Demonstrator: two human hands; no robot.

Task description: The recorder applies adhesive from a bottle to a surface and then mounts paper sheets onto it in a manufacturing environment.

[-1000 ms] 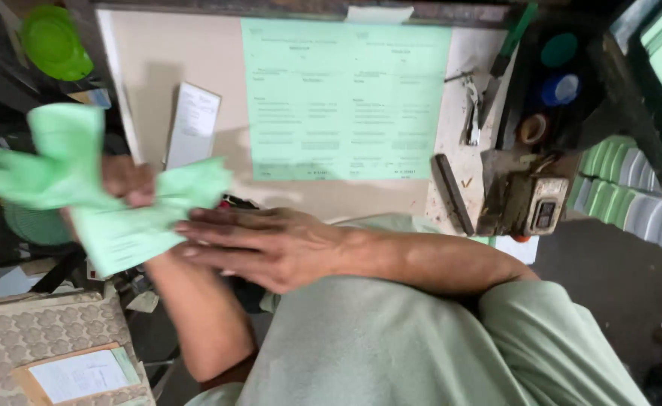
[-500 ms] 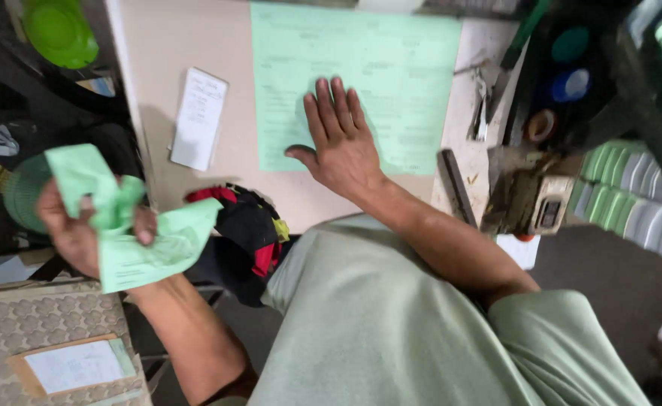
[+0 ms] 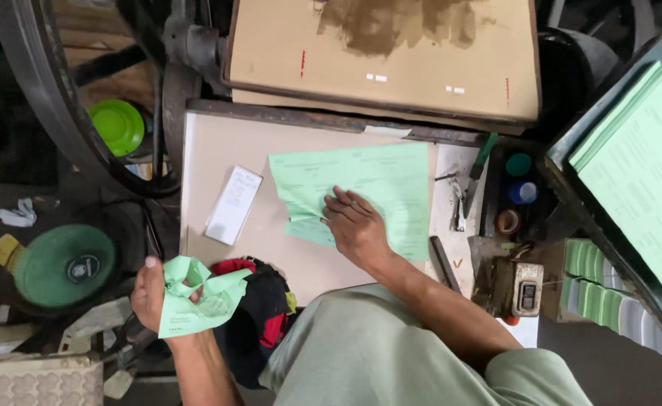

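Crumpling under my right hand [image 3: 355,225], the green sheet [image 3: 376,188] now bunches at its left side, where half a second ago it lay flat beneath my spread palm. My fingers have curled and are gathering the paper inward, so this hand is pinching the sheet rather than pressing it. The sheet sits at centre frame on the tan board [image 3: 203,180], its right part still smooth.

My left hand [image 3: 150,293] has dropped toward the lower left of the frame and stays clenched on the green wad [image 3: 199,297], which looks tighter than a second ago, when it was spread wide across both hands. Judging by this, one sheet is already balled up and a second is starting the same way.

Just right of the wad lies a black and red cloth [image 3: 259,301], touching the board's lower edge. A small white slip [image 3: 233,204] rests on the board left of the sheet, apart from it. Right of the sheet are some small metal tools [image 3: 459,203], and a green stack [image 3: 639,173] fills the right edge. A green dish [image 3: 118,126] sits upper left.
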